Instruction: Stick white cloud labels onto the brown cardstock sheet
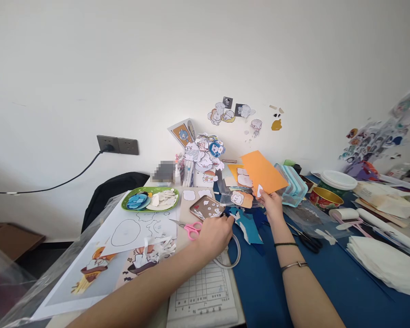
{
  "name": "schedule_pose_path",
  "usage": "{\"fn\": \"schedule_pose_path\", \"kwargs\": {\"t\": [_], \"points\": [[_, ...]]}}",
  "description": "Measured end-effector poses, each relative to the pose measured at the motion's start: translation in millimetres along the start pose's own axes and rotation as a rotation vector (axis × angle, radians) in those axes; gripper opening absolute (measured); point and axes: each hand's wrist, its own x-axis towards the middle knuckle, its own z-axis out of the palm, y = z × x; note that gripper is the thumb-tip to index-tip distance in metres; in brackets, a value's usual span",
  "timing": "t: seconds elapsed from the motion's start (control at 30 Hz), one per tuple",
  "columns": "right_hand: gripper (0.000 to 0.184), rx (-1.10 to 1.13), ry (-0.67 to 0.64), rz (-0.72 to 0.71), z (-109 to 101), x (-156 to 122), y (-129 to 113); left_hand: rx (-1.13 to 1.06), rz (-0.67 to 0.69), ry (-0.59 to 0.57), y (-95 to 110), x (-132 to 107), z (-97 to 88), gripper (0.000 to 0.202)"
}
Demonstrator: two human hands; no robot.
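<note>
My right hand (272,206) grips the lower edge of an orange sheet (262,171), which it holds up and tilted above the desk. A small white piece (259,190) shows at the sheet's corner, by my thumb. My left hand (216,234) is curled with its fingers closed, beside torn blue pieces (246,225); what its fingertips hold, if anything, I cannot make out. Pink-handled scissors (192,229) lie just left of that hand. Behind it is a brown tray (196,209) with small white cut-outs. A roll of tape (238,253) is partly hidden under my left wrist.
A green tray (125,202) of blue and white pieces stands at the left, behind paper with drawn outlines (125,232). Black scissors (309,241), a gold-lined bowl (326,198) and white tissues (382,262) lie to the right. Paper cut-outs (205,157) stand against the wall.
</note>
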Motion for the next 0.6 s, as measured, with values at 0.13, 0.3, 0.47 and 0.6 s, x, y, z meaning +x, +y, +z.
{"fn": "schedule_pose_path", "kwargs": {"t": [0.13,0.3,0.47,0.6], "points": [[0.031,0.014,-0.006,0.006,-0.8,0.2,0.3,-0.006,-0.008,-0.005,0.7,-0.3,-1.3,0.019],[0.032,0.022,-0.001,0.012,-0.3,-1.0,-0.4,-0.006,-0.008,0.001,0.6,-0.2,-0.4,0.018],[0.032,0.019,0.001,0.019,-0.3,-1.7,-1.0,-0.008,-0.003,0.002,0.1,-0.1,0.2,0.018],[0.031,0.014,0.005,0.017,-0.1,-0.7,-0.4,-0.013,-0.006,-0.002,0.4,-0.1,-0.3,0.019]]}}
